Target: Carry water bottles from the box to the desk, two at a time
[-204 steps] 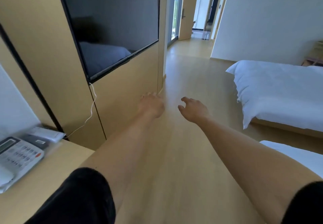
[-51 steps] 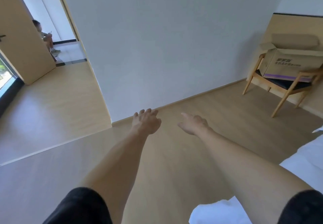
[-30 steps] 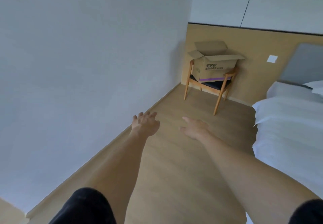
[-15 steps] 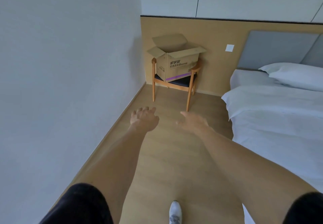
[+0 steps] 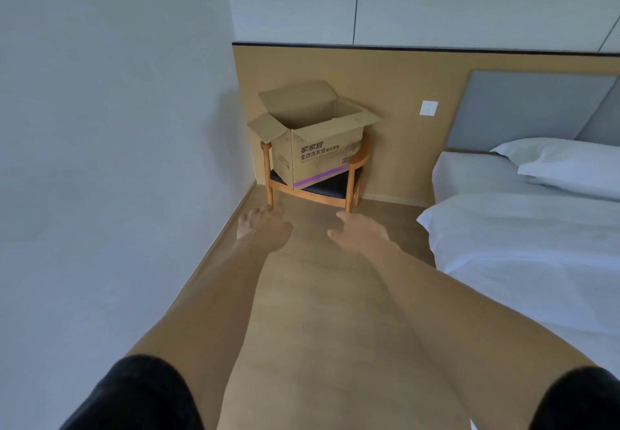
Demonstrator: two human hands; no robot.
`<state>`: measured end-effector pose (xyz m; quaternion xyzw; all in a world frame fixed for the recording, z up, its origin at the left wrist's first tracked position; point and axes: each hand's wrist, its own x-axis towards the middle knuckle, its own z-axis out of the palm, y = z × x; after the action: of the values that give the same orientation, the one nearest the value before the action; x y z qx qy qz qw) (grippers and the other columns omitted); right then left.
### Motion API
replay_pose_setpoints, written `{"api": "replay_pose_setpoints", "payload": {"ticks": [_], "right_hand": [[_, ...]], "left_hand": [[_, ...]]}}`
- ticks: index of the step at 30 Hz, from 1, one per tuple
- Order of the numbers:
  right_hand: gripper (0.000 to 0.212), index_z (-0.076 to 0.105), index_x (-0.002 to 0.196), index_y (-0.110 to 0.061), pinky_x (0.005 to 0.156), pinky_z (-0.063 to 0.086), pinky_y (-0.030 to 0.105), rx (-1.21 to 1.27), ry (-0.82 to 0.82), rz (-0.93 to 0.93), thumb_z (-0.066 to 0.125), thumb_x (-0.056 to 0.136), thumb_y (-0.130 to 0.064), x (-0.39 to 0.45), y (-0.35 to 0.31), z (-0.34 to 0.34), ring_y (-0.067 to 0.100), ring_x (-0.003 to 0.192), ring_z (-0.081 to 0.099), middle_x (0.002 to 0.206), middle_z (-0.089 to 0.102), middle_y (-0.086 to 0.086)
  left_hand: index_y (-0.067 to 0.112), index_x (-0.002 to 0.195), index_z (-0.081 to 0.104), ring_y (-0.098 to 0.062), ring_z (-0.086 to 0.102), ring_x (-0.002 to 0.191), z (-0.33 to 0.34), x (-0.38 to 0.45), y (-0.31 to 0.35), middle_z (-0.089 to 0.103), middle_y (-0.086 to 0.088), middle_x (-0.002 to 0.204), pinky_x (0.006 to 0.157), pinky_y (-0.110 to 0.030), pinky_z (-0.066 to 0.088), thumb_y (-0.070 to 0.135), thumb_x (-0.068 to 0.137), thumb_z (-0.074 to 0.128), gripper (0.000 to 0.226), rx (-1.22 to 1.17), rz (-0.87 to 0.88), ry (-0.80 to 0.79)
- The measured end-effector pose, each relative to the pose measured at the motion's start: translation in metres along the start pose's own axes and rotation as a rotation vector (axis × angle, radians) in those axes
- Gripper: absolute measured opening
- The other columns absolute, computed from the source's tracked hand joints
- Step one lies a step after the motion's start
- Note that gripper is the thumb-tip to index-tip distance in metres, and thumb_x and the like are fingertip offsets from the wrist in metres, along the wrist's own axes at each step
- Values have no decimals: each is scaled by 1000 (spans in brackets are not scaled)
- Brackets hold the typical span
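Fingers point(image 5: 250, 220) of left hand point(image 5: 263, 230) loosely spread, holding nothing; those of right hand point(image 5: 357, 233) likewise relaxed and empty, thumb apart. Both hands extended forward over wooden floor point(image 5: 312, 312), palms down, well apart from each other and short of the chair. Bare forearms, black sleeves point(image 5: 134, 396) at lower edge. Ahead: cardboard box point(image 5: 312, 148), flaps open, printed side and purple strip facing, resting on seat of wooden chair point(image 5: 352, 174) in corner against tan wall panel point(image 5: 402, 94). Box contents not discernible. Bed point(image 5: 523, 245) with white linen and pillow point(image 5: 567, 164) on right; white wall point(image 5: 110, 127) on left.
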<state>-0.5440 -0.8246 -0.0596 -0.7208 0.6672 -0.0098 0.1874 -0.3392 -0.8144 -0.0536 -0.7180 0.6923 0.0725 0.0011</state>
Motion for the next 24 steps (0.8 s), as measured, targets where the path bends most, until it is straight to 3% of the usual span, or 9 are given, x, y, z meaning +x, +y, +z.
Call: {"api": "replay_pose_setpoints", "payload": {"ticks": [4,8,11,14,19,24], "right_hand": [[59,38,149,-28,105,43,49,37,40,18,46,97,-54,54,24,-18,28,130,50,143,53,6],[54,43,145,-26,103,41,47,31,84,72,46,98,-52,113,57,-40,30,130,50,141,55,7],[49,47,140,-26,100,41,44,40,123,109,46,98,-51,168,79,-62,30,126,52,137,57,6],[53,44,144,-27,105,42,47,26,139,163,43,98,-53,227,97,-89,30,126,52,137,56,7],[64,31,154,-31,115,32,50,41,150,235,42,97,-59,318,124,-134,30,140,41,153,44,5],[61,35,151,-25,108,39,49,1,144,253,43,98,-54,396,149,-150,31,134,47,147,49,8]], "left_hand": [[20,140,48,-30,45,132,-2,74,29,52,-7,142,109,-50,37,32,103,34,42,28,66,-2],[25,145,41,-32,43,134,1,156,64,49,-8,144,111,-50,34,33,102,36,45,-7,143,-17],[24,139,46,-32,48,125,4,229,91,54,-9,135,108,-52,36,33,100,38,40,-49,181,-14],[25,134,47,-32,49,120,3,307,119,55,-9,129,107,-53,39,35,99,38,37,-101,198,-7],[26,137,48,-32,47,130,-8,424,153,54,-9,139,110,-51,37,35,99,37,40,-171,281,-10],[26,137,47,-31,47,129,-7,497,184,54,-9,138,108,-51,37,41,100,35,42,-134,342,-31]]}}
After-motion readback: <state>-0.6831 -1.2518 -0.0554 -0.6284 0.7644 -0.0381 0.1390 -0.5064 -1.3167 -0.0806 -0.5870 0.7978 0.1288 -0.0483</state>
